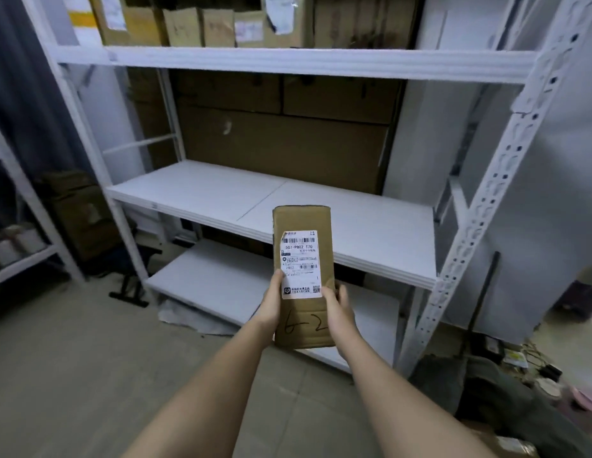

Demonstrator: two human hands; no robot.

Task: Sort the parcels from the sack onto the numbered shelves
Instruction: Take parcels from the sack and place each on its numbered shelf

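Two hands — left hand (274,302), right hand (337,305) — grip one cardboard parcel (303,276) marked "6-2", held upright at 6 o'clock. Beyond, at 12 o'clock, a white middle shelf (370,226) lies bare to its front edge — cartons (189,24) line the top shelf (288,61).

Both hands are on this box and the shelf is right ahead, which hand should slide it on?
Probably the right hand. The box sits toward the right half of the bare middle shelf, and the right grip is on that side. The left hand holds the opposite edge and can let go first. It's a close call.
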